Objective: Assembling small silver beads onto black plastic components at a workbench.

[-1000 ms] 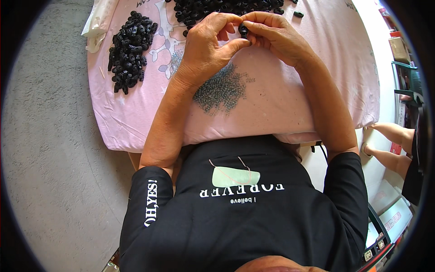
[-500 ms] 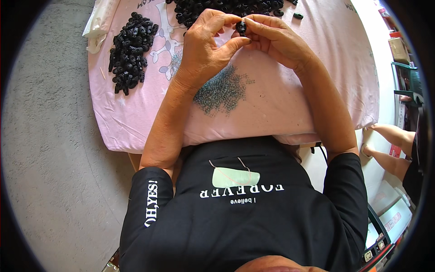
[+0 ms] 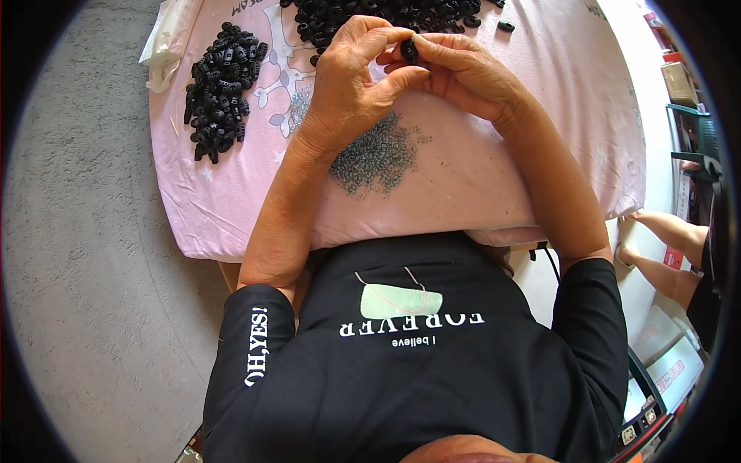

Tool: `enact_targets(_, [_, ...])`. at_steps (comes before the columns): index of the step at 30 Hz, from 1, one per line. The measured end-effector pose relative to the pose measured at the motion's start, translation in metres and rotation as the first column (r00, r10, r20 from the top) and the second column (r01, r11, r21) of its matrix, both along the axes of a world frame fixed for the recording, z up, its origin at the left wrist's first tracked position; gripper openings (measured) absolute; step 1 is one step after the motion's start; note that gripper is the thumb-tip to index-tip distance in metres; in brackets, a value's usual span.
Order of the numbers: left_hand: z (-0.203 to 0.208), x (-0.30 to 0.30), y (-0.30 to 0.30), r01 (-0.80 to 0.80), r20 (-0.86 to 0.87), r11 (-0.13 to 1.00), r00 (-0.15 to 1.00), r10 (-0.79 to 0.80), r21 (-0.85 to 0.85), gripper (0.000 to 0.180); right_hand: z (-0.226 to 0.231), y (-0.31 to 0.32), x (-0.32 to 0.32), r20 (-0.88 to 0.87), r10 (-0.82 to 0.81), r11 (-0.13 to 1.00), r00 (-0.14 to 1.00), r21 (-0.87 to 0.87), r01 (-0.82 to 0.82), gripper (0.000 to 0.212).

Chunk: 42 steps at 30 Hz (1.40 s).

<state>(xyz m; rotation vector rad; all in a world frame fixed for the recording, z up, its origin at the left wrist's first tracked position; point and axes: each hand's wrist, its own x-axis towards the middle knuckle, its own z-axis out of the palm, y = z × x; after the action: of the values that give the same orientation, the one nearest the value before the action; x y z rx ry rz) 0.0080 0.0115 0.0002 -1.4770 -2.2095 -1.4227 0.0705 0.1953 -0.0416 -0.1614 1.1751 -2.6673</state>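
Over the far middle of the table, my two hands meet at a small black plastic cord lock (image 3: 409, 52). My right hand (image 3: 471, 73) is closed on it, thumb against its side and fingers curled behind. The index fingertip of my left hand (image 3: 361, 77) rests at the cord lock's upper end, and the thumb bends in near its lower end. Below my hands lies a loose heap of tiny metal springs (image 3: 378, 158), partly covered by my left wrist. Beyond my hands spreads a big pile of black cord lock parts (image 3: 386, 14).
A second heap of black cord locks (image 3: 224, 92) lies at the left of the pink cloth-covered table (image 3: 494, 193). White plastic wrapping (image 3: 168, 42) hangs at the left edge. One loose black piece (image 3: 505, 26) sits far right. Another person's legs (image 3: 668, 251) show at the right.
The cord lock has turned slightly between my fingers, and my right fingers have shifted a little around it. My arms and the heaps stay about where they were.
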Motion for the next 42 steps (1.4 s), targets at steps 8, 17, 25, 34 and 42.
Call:
enact_targets(8, [-0.002, -0.001, -0.002, 0.003, -0.046, 0.999, 0.999, -0.005, -0.046, 0.038, -0.001, 0.003, -0.001, -0.009, 0.041, 0.998, 0.999, -0.052, -0.041, 0.031])
enact_targets(17, [0.002, 0.002, 0.002, 0.001, -0.107, 1.000, 0.994, 0.001, 0.021, 0.031, -0.002, 0.005, -0.001, -0.012, 0.067, 0.996, 0.998, -0.065, -0.068, 0.030])
enact_targets(25, [0.003, 0.002, 0.001, -0.011, -0.087, 0.999, 0.996, 0.014, 0.044, 0.028, -0.002, 0.001, -0.002, -0.003, 0.052, 0.998, 0.999, -0.041, -0.052, 0.030])
enact_targets(34, [0.003, -0.010, -0.002, -0.131, -0.143, 0.986, 0.979, 0.145, 0.102, 0.029, 0.003, 0.002, 0.000, 0.002, 0.012, 0.999, 1.000, -0.046, -0.012, 0.031])
enact_targets(42, [-0.011, -0.099, -0.092, -0.769, -0.448, 0.637, 0.590, 0.672, -0.056, 0.032, -0.003, 0.038, -0.009, -0.088, -0.428, 0.846, 0.900, 0.312, 0.432, 0.026])
